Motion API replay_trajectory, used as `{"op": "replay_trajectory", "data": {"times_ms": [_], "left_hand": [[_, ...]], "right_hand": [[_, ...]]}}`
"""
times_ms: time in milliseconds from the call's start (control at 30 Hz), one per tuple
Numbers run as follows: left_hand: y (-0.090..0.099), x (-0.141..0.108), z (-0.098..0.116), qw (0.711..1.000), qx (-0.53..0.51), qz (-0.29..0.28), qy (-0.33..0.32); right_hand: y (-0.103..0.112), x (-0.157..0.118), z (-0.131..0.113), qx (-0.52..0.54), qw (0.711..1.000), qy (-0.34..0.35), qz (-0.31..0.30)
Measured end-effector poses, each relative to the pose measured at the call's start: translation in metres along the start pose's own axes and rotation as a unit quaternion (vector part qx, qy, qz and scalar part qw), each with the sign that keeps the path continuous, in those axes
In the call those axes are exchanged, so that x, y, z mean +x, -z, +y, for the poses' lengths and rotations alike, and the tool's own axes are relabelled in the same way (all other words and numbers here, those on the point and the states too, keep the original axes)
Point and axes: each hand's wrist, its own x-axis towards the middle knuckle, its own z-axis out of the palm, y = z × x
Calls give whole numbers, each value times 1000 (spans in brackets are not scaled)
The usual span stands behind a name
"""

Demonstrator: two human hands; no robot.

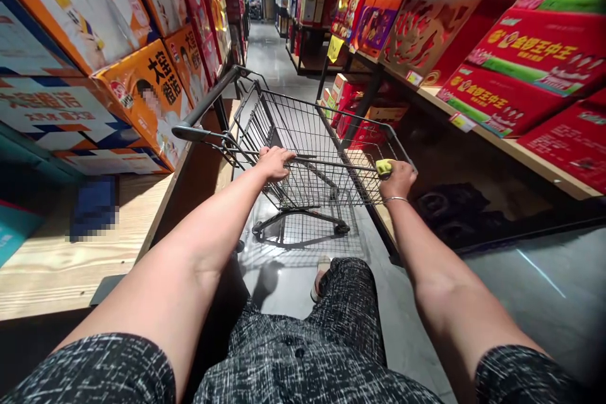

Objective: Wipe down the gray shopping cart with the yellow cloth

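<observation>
Between stacked boxes (534, 50), both hands (274, 164) grip the wire cart (326, 132).

The aisle floor (267, 50) lies open beyond the cart (317, 145); shelves of boxes (534, 57) wall both sides.

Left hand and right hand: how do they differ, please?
The left hand is nearer the cart's handle; the right hand is farther. The left hand has a bare wrist; the right wears a bracelet. A small yellow-green thing is at the right hand, none at the left. Both touch the cart.
</observation>
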Motion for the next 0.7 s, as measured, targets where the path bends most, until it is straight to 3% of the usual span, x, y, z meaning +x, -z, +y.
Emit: {"op": "replay_trajectory", "data": {"times_ms": [67,167,267,400,500,567,700], "left_hand": [[1,6,-1,1000,1,-10,6],[3,13,-4,1000,-3,-15,7],[4,18,-8,1000,-13,-12,4],[2,24,-12,1000,-18,2,-6],[0,30,-13,1000,-15,18,-4],[-1,35,-14,1000,-14,24,-3],[-2,46,-17,1000,-16,26,0]], "right_hand": [[-19,-8,-40,52,998,-9,41],[-44,-22,-102,111,989,100,15],[-64,-33,-131,104,973,205,-33],[-91,-51,-104,45,957,254,-132],[-112,-76,-65,-12,933,234,-272],[-124,-93,-46,-39,917,214,-334],[-130,-96,-32,-36,923,195,-330]]}}
